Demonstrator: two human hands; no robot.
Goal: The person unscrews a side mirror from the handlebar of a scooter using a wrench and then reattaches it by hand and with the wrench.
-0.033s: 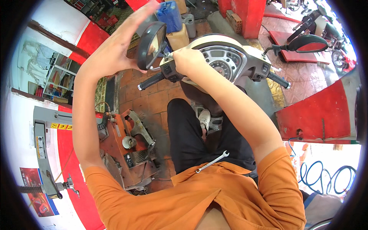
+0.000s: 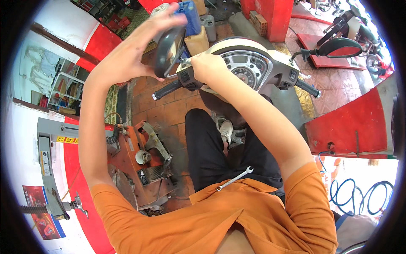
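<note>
My left hand (image 2: 131,55) is raised around a black round-backed rear-view mirror (image 2: 165,53) on the left side of a scooter. Its fingers reach over the mirror's top edge and the thumb is at its lower edge. Beside the mirror's stem base, my right hand (image 2: 209,67) is closed in a fist over the handlebar (image 2: 169,89). Whatever lies inside that fist is hidden, though a bit of silvery metal shows at its left. Behind it is the scooter's dashboard (image 2: 243,76). A combination wrench (image 2: 234,178) rests across my lap.
Blue and yellowish jerrycans (image 2: 190,19) stand beyond the mirror. To the left is an orange floor machine (image 2: 141,156). The right mirror (image 2: 342,47) sticks out on its stem. A red panel (image 2: 347,122) and a coiled blue hose (image 2: 359,197) are at the right.
The fingers of my left hand have shifted slightly right over the mirror's top. The mirror has turned a little and looks blurred. My right hand stays in place.
</note>
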